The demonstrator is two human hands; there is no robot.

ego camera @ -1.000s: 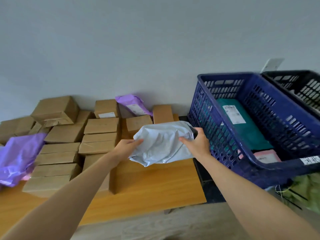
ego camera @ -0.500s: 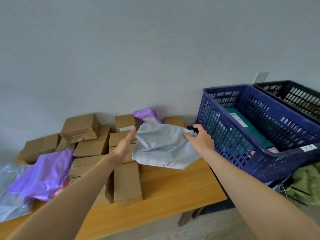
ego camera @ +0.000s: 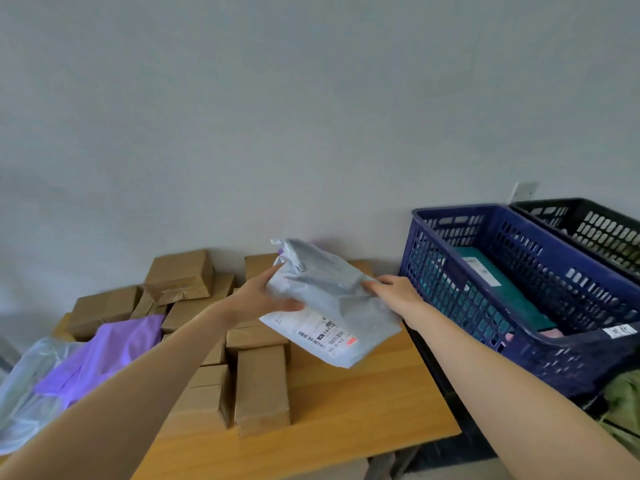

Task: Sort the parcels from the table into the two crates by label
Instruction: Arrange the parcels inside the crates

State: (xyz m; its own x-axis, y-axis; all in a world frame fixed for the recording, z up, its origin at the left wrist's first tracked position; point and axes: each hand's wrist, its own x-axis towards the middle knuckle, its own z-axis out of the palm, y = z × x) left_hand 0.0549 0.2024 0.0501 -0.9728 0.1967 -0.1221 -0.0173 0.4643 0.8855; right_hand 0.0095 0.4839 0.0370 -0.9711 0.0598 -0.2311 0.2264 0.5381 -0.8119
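1. While I watch through the head camera, the left hand (ego camera: 256, 299) and the right hand (ego camera: 394, 291) hold a grey parcel (ego camera: 332, 299) in the air above the table (ego camera: 363, 403), near the blue crate (ego camera: 453, 210) but not over it.
2. The left hand grips the parcel's left edge with the thumb laid across the front. The right hand's fingers are curled over the crumpled right edge.
3. The parcel is tilted, and its white label (ego camera: 325, 336) with barcodes faces me near the lower corner.
4. The blue crate sits to the right of the table and holds a teal parcel (ego camera: 502, 299) and something pink (ego camera: 550, 332) at the near end.
5. A black crate (ego camera: 550, 203) stands just beside the blue one, on its far side. I cannot tell what lies in it.
6. Brown boxes (ego camera: 261, 386) are piled across the left and back of the table. A purple bag (ego camera: 100, 355) lies against them, with a pale see-through bag (ego camera: 24, 386) beside it at the left edge.
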